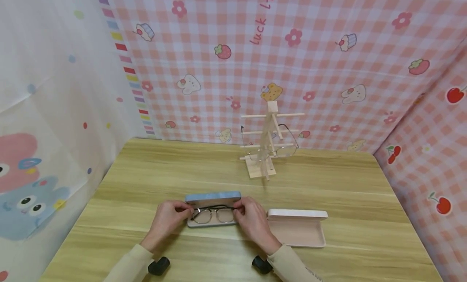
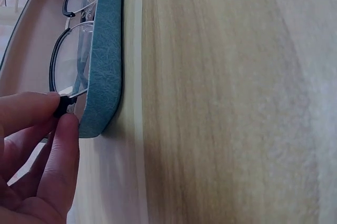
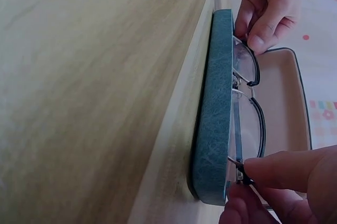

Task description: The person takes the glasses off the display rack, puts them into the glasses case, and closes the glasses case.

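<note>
Both hands hold one pair of black-and-metal eyeglasses (image 1: 202,216) by its two outer corners. The left hand (image 1: 170,218) pinches the left hinge end between thumb and finger, seen close up in the left wrist view at the frame's dark corner (image 2: 64,103). At the other end the right hand (image 1: 251,219) pinches the right corner. The lenses sit partly inside an open blue glasses case (image 3: 215,113), whose front wall hides their lower edge in the wrist views. Its lid stands raised behind the glasses, with a pale pinkish lining (image 3: 284,98).
To the right, a second glasses case (image 1: 297,233), white outside, lies open. Farther back stands a wooden glasses rack (image 1: 268,132) with another pair of eyeglasses (image 1: 286,151) on it. Black devices (image 1: 159,266) are at both wrists. Patterned cloth walls surround the wooden table (image 1: 182,164).
</note>
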